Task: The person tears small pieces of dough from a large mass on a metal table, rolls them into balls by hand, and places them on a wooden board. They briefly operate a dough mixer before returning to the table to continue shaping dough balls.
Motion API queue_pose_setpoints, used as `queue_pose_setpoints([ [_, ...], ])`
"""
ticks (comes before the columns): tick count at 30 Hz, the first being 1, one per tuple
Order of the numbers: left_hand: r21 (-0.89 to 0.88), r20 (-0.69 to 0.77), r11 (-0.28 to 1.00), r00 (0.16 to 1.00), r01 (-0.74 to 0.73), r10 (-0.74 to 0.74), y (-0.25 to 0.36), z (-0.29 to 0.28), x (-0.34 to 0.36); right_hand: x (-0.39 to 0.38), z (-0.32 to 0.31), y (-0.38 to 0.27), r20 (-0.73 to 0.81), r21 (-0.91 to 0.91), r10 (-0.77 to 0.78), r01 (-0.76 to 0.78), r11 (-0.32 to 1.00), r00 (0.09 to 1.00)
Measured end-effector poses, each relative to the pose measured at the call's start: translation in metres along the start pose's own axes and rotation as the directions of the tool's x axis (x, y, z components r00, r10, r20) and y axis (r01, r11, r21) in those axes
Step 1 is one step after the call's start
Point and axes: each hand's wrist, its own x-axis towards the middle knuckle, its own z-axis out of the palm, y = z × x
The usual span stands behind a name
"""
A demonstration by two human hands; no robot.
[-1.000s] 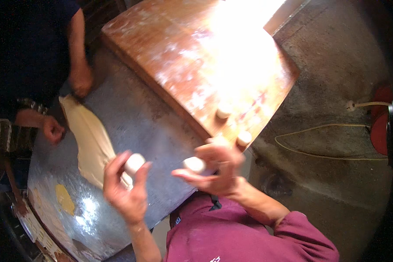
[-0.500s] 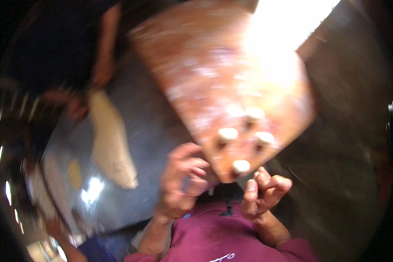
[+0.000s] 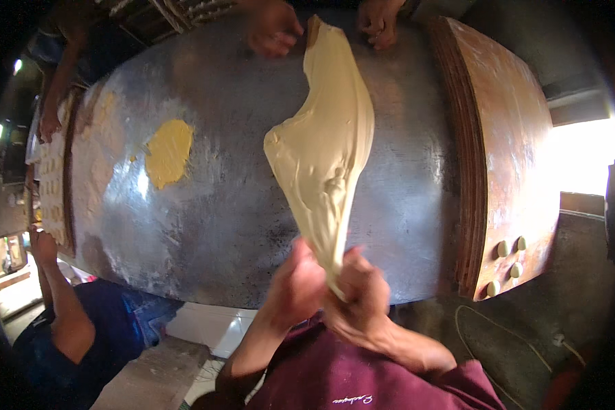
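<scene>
A long, pale yellow sheet of dough [image 3: 328, 137] stretches over the dark metal table toward me and narrows to a twisted neck at its near end. My right hand [image 3: 361, 290] is closed around that neck. Beside it, my left hand [image 3: 299, 283] is closed on the same end, its fingers partly hidden and slightly blurred. At the far end of the dough, another person's hands [image 3: 273, 29] lie on either side of it, apart from it.
A yellow smear of soft paste [image 3: 171, 154] lies on the metal table [image 3: 239, 198]. Stacked wooden boards [image 3: 468, 157] stand at right, several small dough pieces [image 3: 516, 270] on top. At left, a person works by a tray of dough pieces [image 3: 52, 178].
My view has swung left from the wooden boards to the dough. Both my hands, free of the dough before, now hold its near end. The other person's hands have come off the far end.
</scene>
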Motion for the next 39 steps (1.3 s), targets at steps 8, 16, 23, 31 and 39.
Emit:
queue_pose_setpoints([
  [8, -0.131, -0.171, 0.888, 0.872, 0.441, -0.459, -0.007, -0.020, 0.010, -0.051, -0.043, -0.009, -0.440, -0.352, 0.249, -0.421, 0.836, 0.863],
  [16, 0.980, -0.168, -0.041, 0.927, 0.192, 0.335, 0.036, -0.062, -0.147, 0.002, 0.081, 0.017, 0.583, 0.053, -0.404, 0.463, 0.885, 0.705],
  [23, 0.783, -0.224, 0.622, 0.924, -0.020, 0.311, 0.102, 0.014, -0.255, 0.034, 0.016, 0.031, 0.316, -0.063, -0.657, 0.706, 0.705, 0.684],
  [31, 0.652, 0.186, 0.759, 0.968, 0.005, -0.166, 0.040, 0.020, 0.065, -0.053, -0.013, -0.003, 0.112, -0.094, -0.432, 0.442, 0.892, 0.895],
  [39, 0.661, 0.351, 0.635, 0.913, -0.400, 0.210, 0.017, 0.004, 0.061, -0.132, -0.061, -0.026, -0.228, -0.410, -0.055, -0.045, 0.911, 0.972],
])
